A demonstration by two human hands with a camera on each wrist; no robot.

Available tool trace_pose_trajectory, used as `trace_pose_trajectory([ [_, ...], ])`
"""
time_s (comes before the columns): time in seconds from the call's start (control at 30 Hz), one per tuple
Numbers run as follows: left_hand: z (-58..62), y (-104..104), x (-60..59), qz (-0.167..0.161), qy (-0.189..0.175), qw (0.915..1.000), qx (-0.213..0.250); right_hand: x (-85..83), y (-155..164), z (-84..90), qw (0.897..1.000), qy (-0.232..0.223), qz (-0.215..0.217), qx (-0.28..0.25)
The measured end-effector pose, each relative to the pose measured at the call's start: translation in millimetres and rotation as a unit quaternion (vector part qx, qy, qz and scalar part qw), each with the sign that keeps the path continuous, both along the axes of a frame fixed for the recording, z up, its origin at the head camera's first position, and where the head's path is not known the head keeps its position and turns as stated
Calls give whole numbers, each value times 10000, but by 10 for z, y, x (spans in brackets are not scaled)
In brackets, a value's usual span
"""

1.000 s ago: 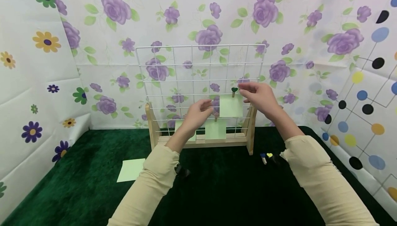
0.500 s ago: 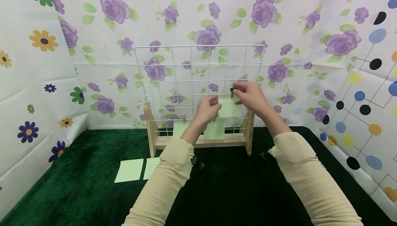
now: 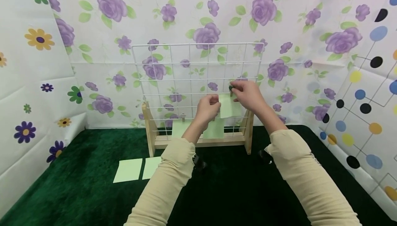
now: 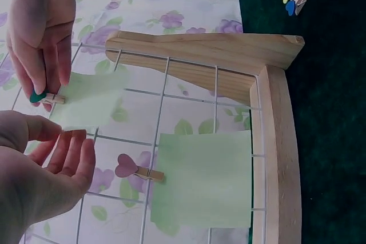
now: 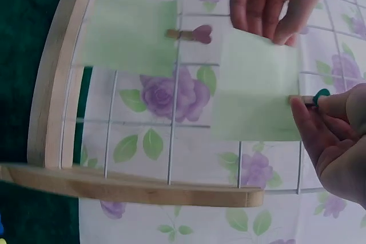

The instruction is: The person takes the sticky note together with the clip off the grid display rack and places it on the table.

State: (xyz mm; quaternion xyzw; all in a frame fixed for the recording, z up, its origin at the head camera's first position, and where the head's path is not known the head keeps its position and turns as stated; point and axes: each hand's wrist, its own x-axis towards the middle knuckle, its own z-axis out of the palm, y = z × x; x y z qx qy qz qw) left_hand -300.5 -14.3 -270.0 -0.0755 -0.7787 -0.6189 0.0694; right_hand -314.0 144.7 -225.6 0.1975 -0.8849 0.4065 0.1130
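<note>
— What is the right hand [image 3: 248, 95] doing?
— Its thumb and forefinger pinch a green-heart wooden peg [image 4: 44, 97] at the top edge of a pale green note [image 5: 257, 90] that hangs on the white wire grid [image 3: 173, 64].

— And the left hand [image 3: 209, 110]?
— Its fingers are straight and loose, gripping nothing; the fingertips [image 5: 274, 24] touch the note's far side edge, opposite the peg.

— Anything else close to those fingers?
— Just below the left fingertips a pink-heart peg [image 4: 134, 168] clips a second green note [image 4: 203, 178] to the grid, beside the wooden frame [image 4: 280, 141]. Well behind both hands, two loose notes [image 3: 136, 169] lie on the green mat [image 3: 77, 184].
</note>
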Motion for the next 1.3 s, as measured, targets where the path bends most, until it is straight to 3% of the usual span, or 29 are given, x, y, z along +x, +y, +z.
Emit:
trace_pose_trajectory([
  [0.5, -48, 86, -35, 451, 140, 9987, 177, -48, -28, -24, 9969, 524, -325, 495],
  [0.83, -55, 113, -52, 736, 259, 9968, 200, -106, 16, -34, 9985, 312, -293, 350],
  [1.03, -49, 99, -77, 816, 399, 9958, -114, -118, 26, 7, 9982, 395, -249, 366],
  [1.3, -44, 87, -89, 825, 643, 9931, -534, -124, 31, 3, 9946, 836, -252, 557],
])
